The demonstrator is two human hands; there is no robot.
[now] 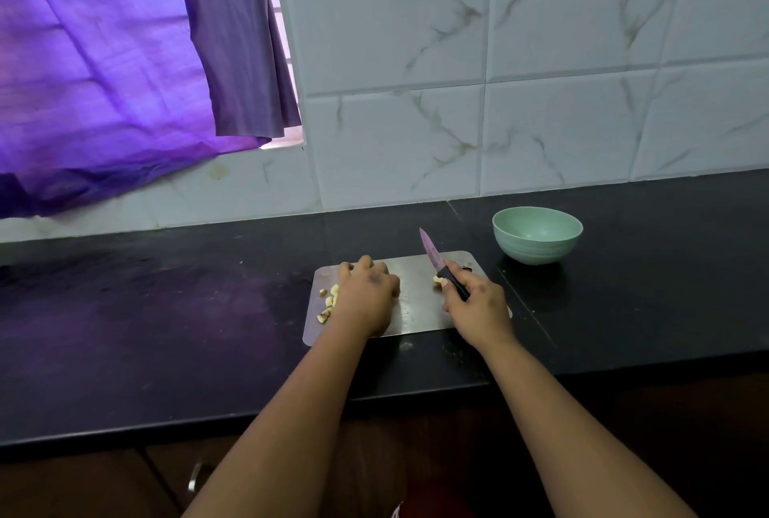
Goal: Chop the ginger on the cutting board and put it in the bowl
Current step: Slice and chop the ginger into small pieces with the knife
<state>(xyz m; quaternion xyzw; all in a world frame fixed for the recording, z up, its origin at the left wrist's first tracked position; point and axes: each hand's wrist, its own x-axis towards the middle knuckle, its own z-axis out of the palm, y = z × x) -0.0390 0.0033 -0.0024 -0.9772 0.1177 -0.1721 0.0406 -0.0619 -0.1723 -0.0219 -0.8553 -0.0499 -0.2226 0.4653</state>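
Observation:
A steel cutting board (pixel 416 311) lies on the black counter. Several pale chopped ginger pieces (pixel 328 301) lie at its left side, partly under my left hand (pixel 368 297), which rests palm down over them with curled fingers. What is under the palm is hidden. My right hand (pixel 474 305) grips the black handle of a small knife (pixel 430 251), its blade pointing up and away, off the board. One ginger piece (pixel 437 279) lies by my right thumb. A pale green bowl (pixel 537 234) stands beyond the board's right corner, and it looks empty.
The black counter (pixel 166 309) runs left and right, its front edge near my forearms. A marbled tile wall (pixel 499 101) rises behind. A purple curtain (pixel 104 59) hangs at the upper left. Dark cabinet doors with a metal handle (pixel 194 476) sit below.

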